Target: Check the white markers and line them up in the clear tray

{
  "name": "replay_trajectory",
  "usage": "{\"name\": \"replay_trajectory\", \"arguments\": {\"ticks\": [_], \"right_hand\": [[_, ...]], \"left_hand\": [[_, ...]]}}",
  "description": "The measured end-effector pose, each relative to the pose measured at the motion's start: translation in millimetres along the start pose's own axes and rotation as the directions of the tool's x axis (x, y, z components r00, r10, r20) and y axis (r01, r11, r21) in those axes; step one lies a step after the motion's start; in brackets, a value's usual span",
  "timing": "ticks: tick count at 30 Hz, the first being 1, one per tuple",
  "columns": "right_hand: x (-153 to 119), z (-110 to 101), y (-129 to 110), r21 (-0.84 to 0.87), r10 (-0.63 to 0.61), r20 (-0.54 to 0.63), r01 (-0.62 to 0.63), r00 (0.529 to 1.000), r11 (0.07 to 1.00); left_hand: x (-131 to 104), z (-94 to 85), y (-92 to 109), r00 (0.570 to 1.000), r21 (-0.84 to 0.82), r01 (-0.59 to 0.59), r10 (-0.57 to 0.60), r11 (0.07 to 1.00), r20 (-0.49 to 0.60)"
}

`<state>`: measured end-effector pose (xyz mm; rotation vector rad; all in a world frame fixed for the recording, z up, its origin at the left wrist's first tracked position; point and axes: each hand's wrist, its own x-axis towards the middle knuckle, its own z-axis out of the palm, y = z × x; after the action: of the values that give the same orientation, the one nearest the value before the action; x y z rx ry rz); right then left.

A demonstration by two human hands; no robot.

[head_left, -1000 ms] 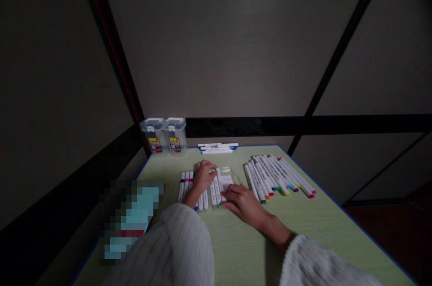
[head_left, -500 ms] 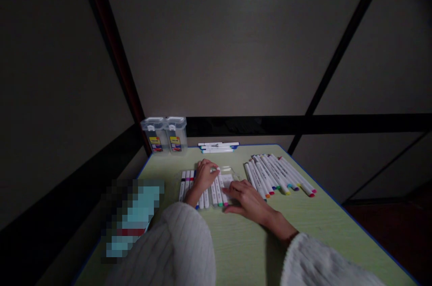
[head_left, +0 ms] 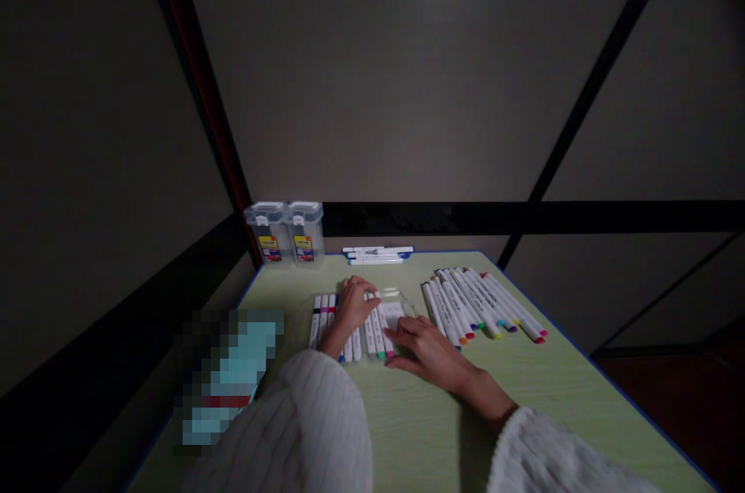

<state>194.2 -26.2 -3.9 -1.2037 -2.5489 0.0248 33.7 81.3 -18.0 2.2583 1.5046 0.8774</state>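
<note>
A row of white markers point(head_left: 372, 334) with coloured ends lies side by side in a clear plastic case point(head_left: 396, 293) on the table. My left hand point(head_left: 355, 305) reaches over the row, its thumb and fingers bent at the far end of a pink-ended marker point(head_left: 384, 331). The fingers' exact hold is partly hidden. At the right side of that marker is my right hand point(head_left: 427, 349), thumb and index finger apart, the index fingertip against the marker's near part. Beneath the left hand and wrist, some markers are covered.
Several loose white markers point(head_left: 466, 303) lie fanned out on the right of the green table point(head_left: 419, 431). Others lie in a small stack point(head_left: 378, 254) at the back edge. Two clear lidded boxes point(head_left: 285, 235) stand back left. A pixelated turquoise object point(head_left: 238, 369) is at the left edge.
Both hands stay almost where they were around the pink-ended marker. The right index finger has shifted very slightly; the whole view has also moved a little.
</note>
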Motion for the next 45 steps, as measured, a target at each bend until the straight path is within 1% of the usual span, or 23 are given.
{"name": "replay_trajectory", "arguments": {"ticks": [9,15,23,31,38,45], "right_hand": [[0,0,-2,0.004,0.0,0.004,0.0,1.0,1.0],[0,-3,-4,-0.007,-0.006,0.009,0.006,1.0,1.0],[-1,-6,-5,0.009,-0.105,0.038,0.105,0.994,0.994],[-1,-9,-6,0.068,-0.079,0.053,0.075,0.995,0.995],[-1,-6,-8,-0.003,-0.073,0.034,0.073,0.997,0.997],[-1,-8,-11,-0.058,-0.093,0.034,0.095,0.995,0.994]], "left_hand": [[0,-1.0,0,1.0,0.015,0.0,0.0,1.0,0.006],[2,2.4,-4,1.0,0.02,-0.017,0.017,1.0,0.001],[4,7.9,-10,1.0,0.021,-0.027,0.027,0.999,-0.009],[5,9.0,-12,1.0,0.012,-0.024,0.024,1.0,-0.005],[5,7.6,-12,0.999,-0.005,-0.032,0.032,0.999,-0.011],[5,7.1,-12,0.998,-0.022,-0.053,0.053,0.998,-0.025]]}}
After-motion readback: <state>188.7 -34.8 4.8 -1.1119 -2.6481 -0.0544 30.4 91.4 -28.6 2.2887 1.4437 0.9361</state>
